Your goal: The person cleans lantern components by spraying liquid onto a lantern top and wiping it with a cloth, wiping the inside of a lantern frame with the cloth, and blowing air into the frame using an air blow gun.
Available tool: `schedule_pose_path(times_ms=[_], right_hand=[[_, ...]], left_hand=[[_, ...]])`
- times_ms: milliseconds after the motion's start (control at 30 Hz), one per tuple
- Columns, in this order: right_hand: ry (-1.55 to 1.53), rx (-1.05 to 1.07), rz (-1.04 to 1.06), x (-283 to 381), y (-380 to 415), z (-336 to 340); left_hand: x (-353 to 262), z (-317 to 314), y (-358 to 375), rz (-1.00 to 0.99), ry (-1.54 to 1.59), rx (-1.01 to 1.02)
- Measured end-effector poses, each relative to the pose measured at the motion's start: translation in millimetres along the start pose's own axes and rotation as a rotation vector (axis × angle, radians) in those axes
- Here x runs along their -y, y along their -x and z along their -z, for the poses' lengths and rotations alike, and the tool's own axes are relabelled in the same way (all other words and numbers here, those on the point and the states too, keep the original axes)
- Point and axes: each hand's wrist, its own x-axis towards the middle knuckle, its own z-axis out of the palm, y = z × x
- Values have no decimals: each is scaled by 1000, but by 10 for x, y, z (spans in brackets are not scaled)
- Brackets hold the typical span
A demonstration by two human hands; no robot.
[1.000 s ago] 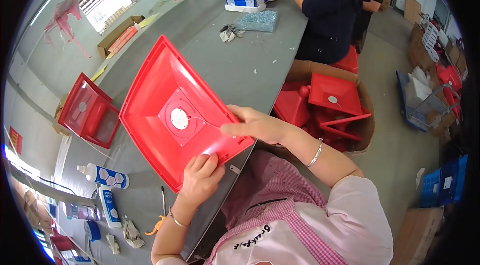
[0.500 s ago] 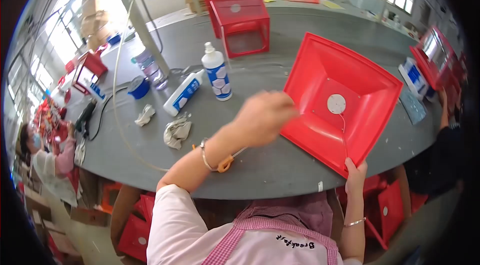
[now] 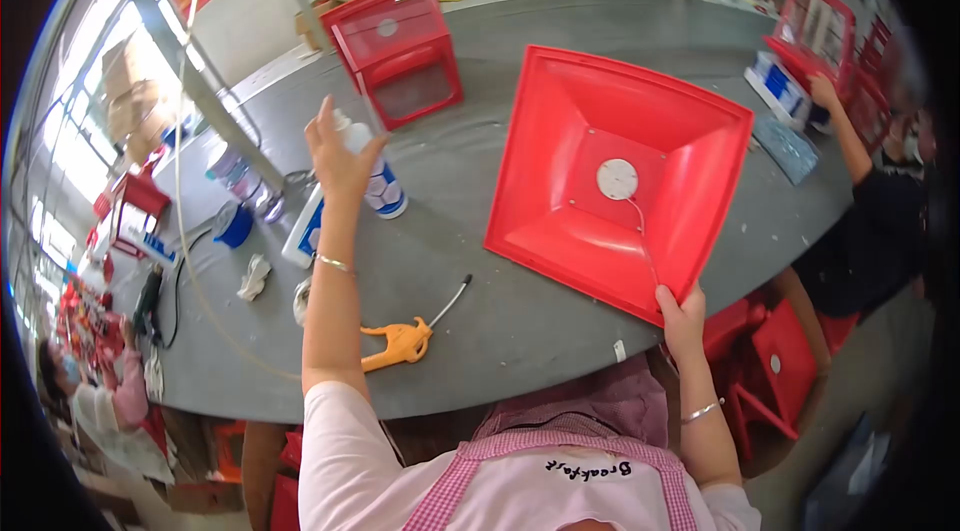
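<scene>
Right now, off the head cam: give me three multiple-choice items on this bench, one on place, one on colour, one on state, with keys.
1. Where does the orange tool lie?
A. on the grey table, near its front edge
B. inside the red tray
C. in the right hand

2. What colour is the round disc in the middle of the red tray?
A. blue
B. white
C. black

3. What is the left hand doing?
A. lying flat on the table
B. holding the tray's edge
C. raised at the white glue bottle

Key: 1 A, it lies on bare table beside the left forearm. 2 B, the disc shows white on red. 3 C, the hand is up at the bottle's top while the right hand grips the tray's near corner.
</scene>
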Motion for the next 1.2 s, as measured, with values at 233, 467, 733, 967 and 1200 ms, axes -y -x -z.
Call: schedule_pose_path(times_ms=[233,467,733,967,1200], right_hand=[[-59,3,-46,48,19,1],[-90,28,-18,140,-31,-2],[-172,215,-87,1180,-139,4],[-197,238,-81,1176,-185,-22],[-194,258,-96,1103,-145,12]], left_hand=[[-140,-165,50,17,183,17],[-624,-186,-20,-57,192,216],[-1613,-70,83,-179,223,649],[-1827,-380,267,-212,59,845],[-1920,-561,285,-238,-109,899]])
